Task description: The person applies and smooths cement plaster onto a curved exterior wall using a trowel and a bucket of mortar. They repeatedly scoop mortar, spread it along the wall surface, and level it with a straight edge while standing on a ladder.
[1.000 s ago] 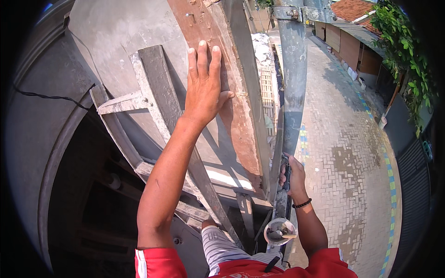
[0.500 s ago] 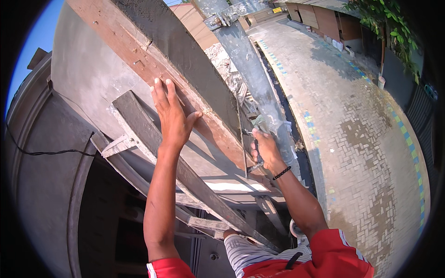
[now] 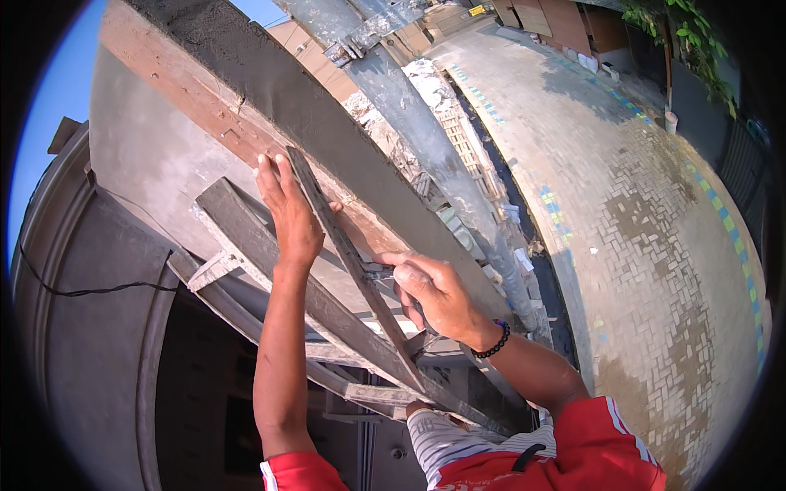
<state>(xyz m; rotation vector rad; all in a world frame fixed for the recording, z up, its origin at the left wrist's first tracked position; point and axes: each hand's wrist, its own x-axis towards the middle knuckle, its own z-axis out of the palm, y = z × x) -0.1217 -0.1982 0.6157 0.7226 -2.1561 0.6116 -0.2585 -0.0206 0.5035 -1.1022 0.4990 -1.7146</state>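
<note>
Fingers (image 3: 409,259) of the right hand (image 3: 442,299) close around the handle of a long, narrow plastering float (image 3: 344,245), which tilts across the face of a reddish wooden board (image 3: 196,98). The left hand (image 3: 292,225) lies open on the board, its fingers nearly straight and gripping nothing; the float's upper end crosses between those fingers and the thumb, though whether it touches them cannot be told. A black beaded bracelet (image 3: 494,342) circles the right wrist.

Beneath the left forearm slants a splattered wooden frame (image 3: 254,233), its long rail crowding the space under the hands. Along the board's far side runs a dark grey plastered beam (image 3: 303,102), and past it leans a blue-grey pipe (image 3: 434,147) with a metal clamp (image 3: 360,45).

The surface at left is smooth grey wall (image 3: 155,139), with a black twisted cable (image 3: 98,292) hanging near a dark opening (image 3: 196,385). At right, beyond a narrow dark ditch (image 3: 557,303), a sunlit paved lane (image 3: 655,311) stretches below, edged with painted blue and yellow blocks, leafy branches (image 3: 700,57) at its far side.
</note>
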